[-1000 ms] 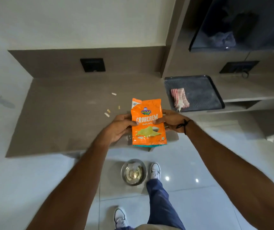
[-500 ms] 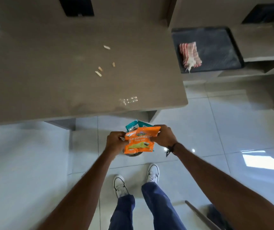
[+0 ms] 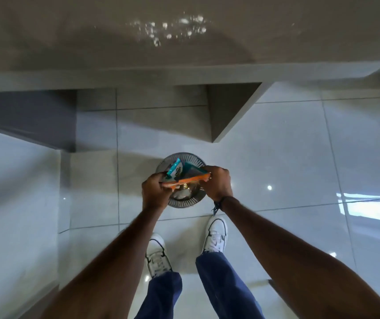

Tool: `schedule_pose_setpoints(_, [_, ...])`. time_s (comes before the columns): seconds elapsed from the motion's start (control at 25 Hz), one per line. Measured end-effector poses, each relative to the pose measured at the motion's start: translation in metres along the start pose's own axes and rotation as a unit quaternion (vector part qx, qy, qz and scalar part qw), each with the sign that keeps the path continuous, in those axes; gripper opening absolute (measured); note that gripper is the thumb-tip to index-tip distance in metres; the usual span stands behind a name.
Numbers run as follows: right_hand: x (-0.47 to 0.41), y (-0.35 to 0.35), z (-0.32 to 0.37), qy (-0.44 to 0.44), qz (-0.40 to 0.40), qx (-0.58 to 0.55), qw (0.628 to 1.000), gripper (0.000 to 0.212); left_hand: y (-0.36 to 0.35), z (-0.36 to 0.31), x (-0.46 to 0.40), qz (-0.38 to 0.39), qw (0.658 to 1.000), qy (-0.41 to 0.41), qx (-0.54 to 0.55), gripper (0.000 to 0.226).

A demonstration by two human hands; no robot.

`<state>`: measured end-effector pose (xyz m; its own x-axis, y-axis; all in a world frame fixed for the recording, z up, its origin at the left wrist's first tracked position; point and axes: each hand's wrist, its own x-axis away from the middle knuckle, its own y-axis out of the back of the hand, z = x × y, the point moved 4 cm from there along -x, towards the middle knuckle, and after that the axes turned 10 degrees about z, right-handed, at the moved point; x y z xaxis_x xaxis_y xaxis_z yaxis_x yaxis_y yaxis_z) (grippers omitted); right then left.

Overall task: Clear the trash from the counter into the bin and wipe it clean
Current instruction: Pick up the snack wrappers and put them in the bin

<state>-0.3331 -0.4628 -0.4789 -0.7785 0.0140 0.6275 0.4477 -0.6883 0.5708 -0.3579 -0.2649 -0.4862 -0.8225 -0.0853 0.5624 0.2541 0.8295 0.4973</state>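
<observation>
An orange and teal snack packet is held flat and edge-on right over the mouth of a round steel bin on the floor. My left hand grips its left end and my right hand grips its right end. Both hands hide part of the bin's rim. Something pale lies inside the bin under the packet. The grey counter fills the top of the view, with only its front strip visible.
My two white shoes stand just behind the bin on the glossy white tile floor. A counter support panel slants down behind the bin. A darker panel is at the left.
The packet went from above the counter down and back to just over the bin, and it is now folded flatter. My view tilted down, so the crumbs and cloth left the frame.
</observation>
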Motion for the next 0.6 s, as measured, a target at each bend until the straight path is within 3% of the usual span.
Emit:
schedule_pose_setpoints(0.16, [0.025, 0.002, -0.003, 0.016, -0.01, -0.009, 1.0, 0.047, 0.013, 0.001, 0.02, 0.036, 0.999, 0.001, -0.025, 0.054])
schedule_pose_setpoints(0.36, [0.133, 0.077, 0.069, 0.077, -0.029, 0.09, 0.993, 0.043, 0.075, -0.094, 0.133, 0.045, 0.981, -0.048, -0.181, 0.046])
schedule_pose_setpoints(0.6, [0.243, 0.183, 0.186, 0.191, -0.098, 0.169, 0.962, 0.037, 0.167, -0.227, 0.236, -0.052, 0.941, -0.189, -0.276, 0.028])
